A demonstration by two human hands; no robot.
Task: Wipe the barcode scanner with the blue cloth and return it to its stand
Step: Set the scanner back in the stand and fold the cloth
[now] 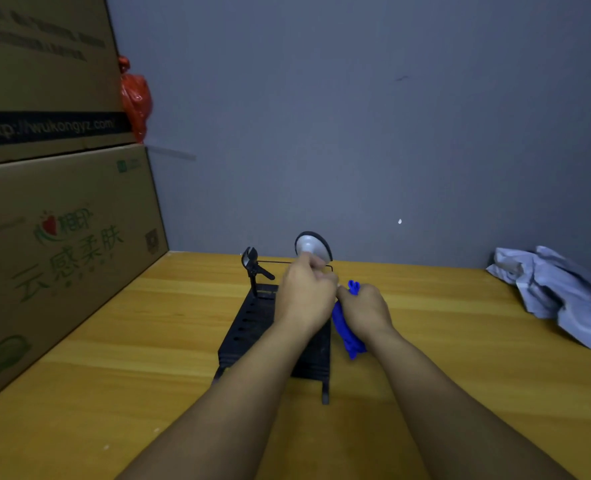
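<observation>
On the upper cardboard box [41, 74] at the upper left of the frame, a black band carries the address "http://wukongyz.com/". The lower box [62, 258] shows green Chinese characters beside a red heart mark. A red plastic bag [135, 98] is behind them, against the grey wall [356, 116].

In the lower centre, on the yellow wooden table [114, 341], stands the black stand [249, 327]. The left hand [304, 296] has its fingers closed around the grey barcode scanner [313, 247], held above the stand. The right hand [365, 311] is clenched on the blue cloth [346, 334], touching the left hand. A pale crumpled bag [560, 296] lies at the right edge.
</observation>
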